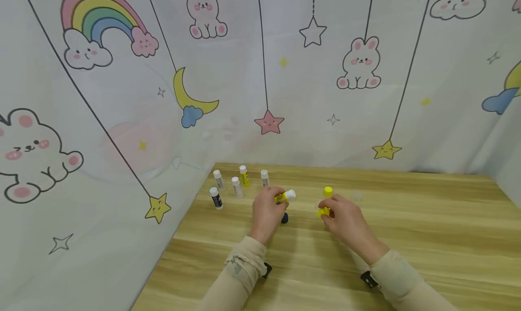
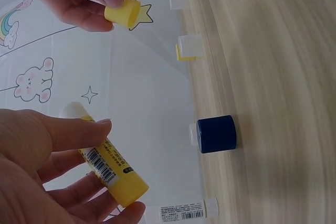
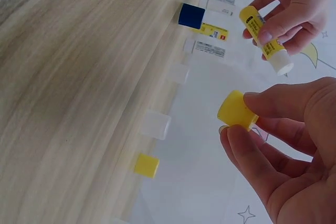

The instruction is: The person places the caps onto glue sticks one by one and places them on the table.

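My left hand (image 1: 267, 211) grips a yellow glue stick (image 2: 113, 169) with its white end uncovered, tilted above the table. In my right hand (image 1: 346, 218), thumb and fingertips pinch a yellow cap (image 3: 236, 110), whose hollow opening shows in the left wrist view. The two hands are held apart, the glue stick's white end pointing toward the right hand in the head view. Below, a dark blue cap (image 2: 216, 134) stands on the table by my left hand. Another yellow cap (image 1: 328, 191) stands just behind my right hand, with a translucent cap (image 3: 156, 124) near it.
At the table's left back stand several uncapped glue sticks: a dark-labelled one (image 1: 216, 198), a yellow one (image 1: 244, 176) and whitish ones such as this glue stick (image 1: 237, 187). A faint translucent cap (image 1: 357, 195) sits right of the right hand. A cartoon-printed curtain (image 1: 309, 139) hangs behind the table.
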`<action>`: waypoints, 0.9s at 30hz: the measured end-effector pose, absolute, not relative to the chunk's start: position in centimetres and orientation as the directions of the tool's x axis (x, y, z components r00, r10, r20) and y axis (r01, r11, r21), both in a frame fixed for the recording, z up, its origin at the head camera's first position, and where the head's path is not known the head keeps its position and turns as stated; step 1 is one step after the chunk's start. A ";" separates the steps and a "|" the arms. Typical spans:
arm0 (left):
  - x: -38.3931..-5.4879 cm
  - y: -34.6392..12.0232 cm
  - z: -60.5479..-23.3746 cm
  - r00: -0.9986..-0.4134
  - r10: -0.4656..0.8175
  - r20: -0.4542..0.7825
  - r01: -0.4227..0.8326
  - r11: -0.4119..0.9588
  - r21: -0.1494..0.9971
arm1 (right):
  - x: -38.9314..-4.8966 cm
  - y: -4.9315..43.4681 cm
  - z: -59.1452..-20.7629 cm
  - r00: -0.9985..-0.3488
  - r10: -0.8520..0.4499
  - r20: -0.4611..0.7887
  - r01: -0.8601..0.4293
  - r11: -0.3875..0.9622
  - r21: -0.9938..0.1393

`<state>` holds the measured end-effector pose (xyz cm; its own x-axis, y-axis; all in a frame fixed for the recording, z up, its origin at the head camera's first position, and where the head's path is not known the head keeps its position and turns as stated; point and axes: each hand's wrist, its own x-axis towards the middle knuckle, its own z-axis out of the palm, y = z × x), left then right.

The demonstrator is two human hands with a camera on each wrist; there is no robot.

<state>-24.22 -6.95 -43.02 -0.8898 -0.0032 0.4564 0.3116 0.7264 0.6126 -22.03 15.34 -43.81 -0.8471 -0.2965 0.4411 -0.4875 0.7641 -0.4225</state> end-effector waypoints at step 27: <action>-23.1 -5.1 -43.1 -0.854 0.063 0.517 0.375 0.764 0.526 | -21.4 15.5 -43.3 -0.809 -0.206 0.551 -0.528 0.668 -0.525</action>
